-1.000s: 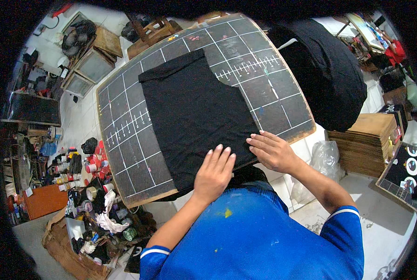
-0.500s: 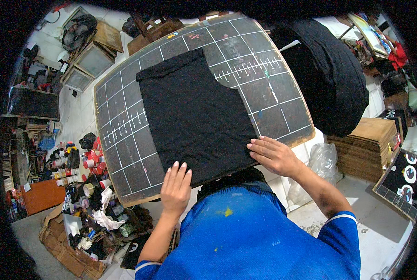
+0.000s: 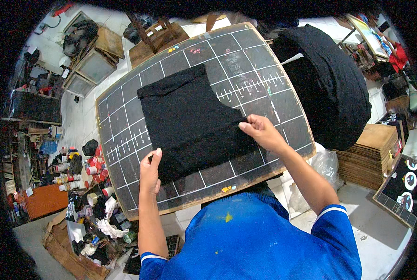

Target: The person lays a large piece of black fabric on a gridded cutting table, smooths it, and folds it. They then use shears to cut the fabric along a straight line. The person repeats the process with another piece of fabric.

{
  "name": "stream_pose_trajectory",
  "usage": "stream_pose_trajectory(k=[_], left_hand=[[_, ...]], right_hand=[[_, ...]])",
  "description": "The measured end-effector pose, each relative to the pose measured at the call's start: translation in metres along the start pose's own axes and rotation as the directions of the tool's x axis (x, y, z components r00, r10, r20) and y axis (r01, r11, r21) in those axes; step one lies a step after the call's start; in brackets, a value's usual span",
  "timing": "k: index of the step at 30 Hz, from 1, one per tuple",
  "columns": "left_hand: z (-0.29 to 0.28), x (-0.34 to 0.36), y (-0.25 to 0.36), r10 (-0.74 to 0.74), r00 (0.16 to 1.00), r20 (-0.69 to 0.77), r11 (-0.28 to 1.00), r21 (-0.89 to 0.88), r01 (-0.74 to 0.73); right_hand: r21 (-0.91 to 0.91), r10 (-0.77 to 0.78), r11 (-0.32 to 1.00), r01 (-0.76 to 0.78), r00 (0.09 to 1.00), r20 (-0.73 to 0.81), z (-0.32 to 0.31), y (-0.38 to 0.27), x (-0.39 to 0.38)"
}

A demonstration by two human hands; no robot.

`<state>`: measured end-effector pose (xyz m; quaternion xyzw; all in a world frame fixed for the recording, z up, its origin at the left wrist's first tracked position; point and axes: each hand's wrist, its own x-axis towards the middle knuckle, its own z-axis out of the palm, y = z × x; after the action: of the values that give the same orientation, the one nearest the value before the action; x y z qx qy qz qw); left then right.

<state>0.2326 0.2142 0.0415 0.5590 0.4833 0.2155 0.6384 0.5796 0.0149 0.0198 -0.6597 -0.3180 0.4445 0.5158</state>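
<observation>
A black folded garment (image 3: pixel 189 121) lies flat on a dark board (image 3: pixel 264 84) marked with a white grid and ruler lines. My left hand (image 3: pixel 150 172) rests at the garment's lower left corner, fingers on its edge. My right hand (image 3: pixel 260 131) pinches the garment's right edge near the sleeve, fingers closed on the cloth. Both my forearms reach up from a blue shirt at the bottom.
A large heap of black cloth (image 3: pixel 325 88) sits right of the board. Stacked brown boards (image 3: pixel 371 154) stand at right. Many small paint jars and rags (image 3: pixel 84 163) crowd the floor at left. Wooden frames (image 3: pixel 91 65) lie at the upper left.
The garment's lower part has been folded up, so it now looks shorter. My left hand moved up to its lower left corner; my right hand moved up and pinched the right edge.
</observation>
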Motion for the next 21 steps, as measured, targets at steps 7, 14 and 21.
stream_pose_trajectory(k=[7,14,21], left_hand=[[-0.001,-0.012,-0.006,-0.013,1.000,0.001,1.000,0.005,0.013],[0.008,0.010,-0.004,0.064,0.997,-0.053,0.974,0.223,-0.051],[0.010,0.006,-0.015,0.254,0.956,-0.147,0.922,0.337,-0.193]], right_hand=[[-0.070,0.103,0.992,-0.108,0.992,-0.073,0.003,0.012,0.001],[-0.100,0.080,0.990,-0.096,0.985,-0.153,0.006,0.004,0.013],[-0.283,0.053,0.952,-0.118,0.973,-0.227,0.006,-0.004,0.007]])
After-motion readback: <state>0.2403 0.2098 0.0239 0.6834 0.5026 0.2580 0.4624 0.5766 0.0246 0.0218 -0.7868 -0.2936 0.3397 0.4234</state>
